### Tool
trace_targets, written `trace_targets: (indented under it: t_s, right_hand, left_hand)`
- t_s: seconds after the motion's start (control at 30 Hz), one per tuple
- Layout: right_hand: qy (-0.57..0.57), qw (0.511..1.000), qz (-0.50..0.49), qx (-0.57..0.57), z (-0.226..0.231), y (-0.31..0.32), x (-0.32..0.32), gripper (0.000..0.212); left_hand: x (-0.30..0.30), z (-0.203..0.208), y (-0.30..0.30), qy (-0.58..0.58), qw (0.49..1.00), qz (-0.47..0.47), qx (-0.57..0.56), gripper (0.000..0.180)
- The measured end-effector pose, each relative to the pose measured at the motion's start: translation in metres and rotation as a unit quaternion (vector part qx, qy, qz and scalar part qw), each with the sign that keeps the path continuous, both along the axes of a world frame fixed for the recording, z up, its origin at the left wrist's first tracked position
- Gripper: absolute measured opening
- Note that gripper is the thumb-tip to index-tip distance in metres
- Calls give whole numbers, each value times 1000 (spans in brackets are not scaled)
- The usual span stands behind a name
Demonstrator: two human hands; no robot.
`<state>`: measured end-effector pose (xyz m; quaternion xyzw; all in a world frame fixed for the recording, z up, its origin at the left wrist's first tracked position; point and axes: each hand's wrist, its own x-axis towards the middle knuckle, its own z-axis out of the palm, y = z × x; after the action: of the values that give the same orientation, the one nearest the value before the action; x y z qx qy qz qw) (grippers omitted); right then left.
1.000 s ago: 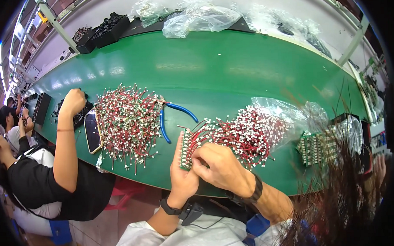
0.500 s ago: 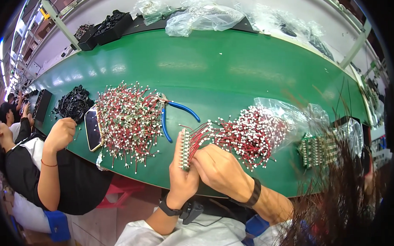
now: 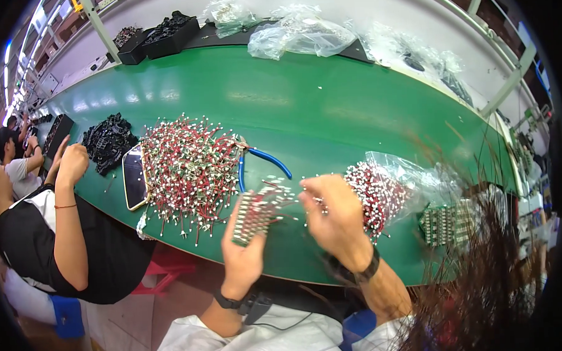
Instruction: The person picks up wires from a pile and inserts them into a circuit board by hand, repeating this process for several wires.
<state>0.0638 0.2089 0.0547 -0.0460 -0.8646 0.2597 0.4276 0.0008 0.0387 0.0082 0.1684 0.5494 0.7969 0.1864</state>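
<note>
L hand [image 3: 242, 263] has its fingers closed on the board [image 3: 249, 229], just on the body side of the pliers [image 3: 271, 160]; board's long axis runs approx. away from the body, far end tipped a bit R, wires [image 3: 271, 204] fanning off R. R hand [image 3: 338, 214] is R of & nearer the body than the pliers, so board lies L of its fingers w/ a gap btwn; these are bent, set fairly narrow, can't tell if they grip a lead. Board & wires motion-blurred, back of board hidden. Stack of boards [image 3: 447, 224] well R of pliers, part hidden by hair [image 3: 476, 274]. Lead pile R of pliers [image 3: 376, 197] is partly behind R hand, partly under the bag [image 3: 414, 177].
</note>
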Motion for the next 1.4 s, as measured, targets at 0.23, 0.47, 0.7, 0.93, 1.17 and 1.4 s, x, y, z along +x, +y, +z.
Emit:
trace_targets:
  t_s: [0.23,0.47,0.7,0.93,1.17,1.4]
  right_hand:
    - [-224,973,46,-39,-19,8,-46,19]
    - [-243,969,32,27,-58,2,-88,9]
    - [-118,971,157,-140,-6,15,-36,8]
    - [-100,957,186,-200,10,-4,13,15]
    - [-86,988,102,-74,-12,-7,14,11]
    - [-93,984,107,-106,-25,-7,10,12]
  left_hand:
    - [-25,-8,-31,-39,997,42,44,67]
    - [-24,13,-31,-77,989,54,113,70]
    - [-23,8,-28,-111,990,-1,88,51]
    - [-8,6,0,-146,985,-46,84,43]
    - [11,0,18,-122,988,-65,66,37]
    - [19,-1,19,-116,990,-56,50,36]
